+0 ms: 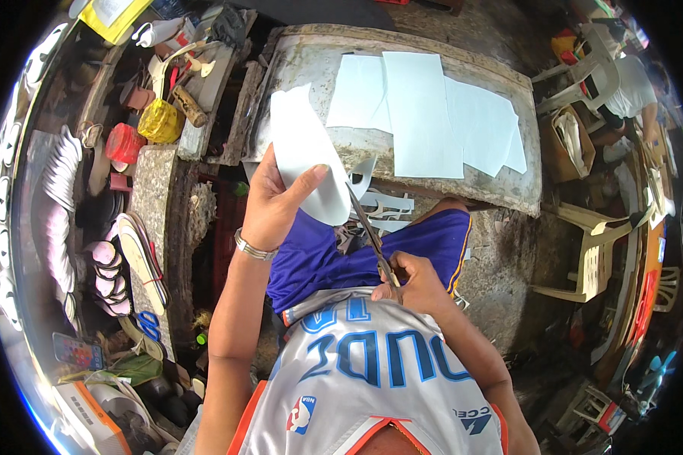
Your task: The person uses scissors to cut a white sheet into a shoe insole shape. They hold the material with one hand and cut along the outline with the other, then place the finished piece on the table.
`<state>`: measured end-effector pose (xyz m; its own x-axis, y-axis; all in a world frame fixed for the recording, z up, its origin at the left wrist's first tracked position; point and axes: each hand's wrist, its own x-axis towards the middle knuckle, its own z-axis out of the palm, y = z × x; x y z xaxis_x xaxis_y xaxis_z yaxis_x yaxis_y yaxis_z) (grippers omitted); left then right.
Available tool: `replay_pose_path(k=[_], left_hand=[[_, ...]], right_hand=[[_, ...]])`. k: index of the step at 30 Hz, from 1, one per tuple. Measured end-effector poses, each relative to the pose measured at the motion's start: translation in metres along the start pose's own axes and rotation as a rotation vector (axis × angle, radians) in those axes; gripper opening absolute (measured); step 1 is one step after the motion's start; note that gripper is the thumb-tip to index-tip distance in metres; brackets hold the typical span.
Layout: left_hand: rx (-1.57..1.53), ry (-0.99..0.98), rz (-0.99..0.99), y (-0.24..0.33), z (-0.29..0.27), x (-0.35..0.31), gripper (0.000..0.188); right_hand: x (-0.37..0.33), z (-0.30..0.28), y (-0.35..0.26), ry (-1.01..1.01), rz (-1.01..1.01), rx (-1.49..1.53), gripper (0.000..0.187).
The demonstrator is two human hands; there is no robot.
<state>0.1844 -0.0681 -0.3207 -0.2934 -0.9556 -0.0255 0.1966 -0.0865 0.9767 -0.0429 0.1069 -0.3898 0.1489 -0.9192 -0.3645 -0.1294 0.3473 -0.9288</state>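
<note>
While the left hand [277, 201] pinches a long, curved white sheet [303, 136], the right hand [420, 283] curls round dark metal scissors [370, 233] pointing forward-left at the sheet's right edge.

You are in what looks like a footwear workshop, with scissors [369, 229], pale sheets [420, 114], a worn bench [303, 57] and stacked soles [141, 262].

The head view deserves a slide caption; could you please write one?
Left hand holding a white sheet, right hand holding scissors at its edge, with more pale sheets on the worn table.
</note>
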Motion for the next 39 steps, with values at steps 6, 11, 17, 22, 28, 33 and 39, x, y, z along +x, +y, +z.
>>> replay_pose_path(k=[6,11,17,22,28,33,39], left_hand=[[0.069,-0.045,-0.014,-0.004,0.01,-0.009,0.052],[0.107,-0.089,-0.04,-0.004,0.011,-0.014,0.055],[0.108,-0.123,-0.057,-0.003,0.01,-0.014,0.057],[0.123,-0.147,-0.051,-0.001,0.01,-0.012,0.058],[0.157,-0.178,-0.059,0.003,0.009,-0.012,0.062],[0.17,-0.175,-0.057,0.006,0.01,-0.012,0.065],[0.165,-0.197,-0.042,0.009,0.011,-0.012,0.066]], right_hand=[[0.009,0.008,-0.002,0.036,-0.04,0.085,0.066],[0.015,0.01,-0.008,0.062,-0.06,0.128,0.068],[0.014,0.01,-0.008,0.061,-0.051,0.1,0.067],[0.012,0.009,-0.011,0.067,-0.036,0.091,0.065],[0.007,0.007,-0.017,0.067,0.019,0.074,0.06],[0.005,0.007,-0.02,0.072,0.029,0.072,0.054],[0.002,0.007,-0.022,0.082,0.026,0.093,0.049]])
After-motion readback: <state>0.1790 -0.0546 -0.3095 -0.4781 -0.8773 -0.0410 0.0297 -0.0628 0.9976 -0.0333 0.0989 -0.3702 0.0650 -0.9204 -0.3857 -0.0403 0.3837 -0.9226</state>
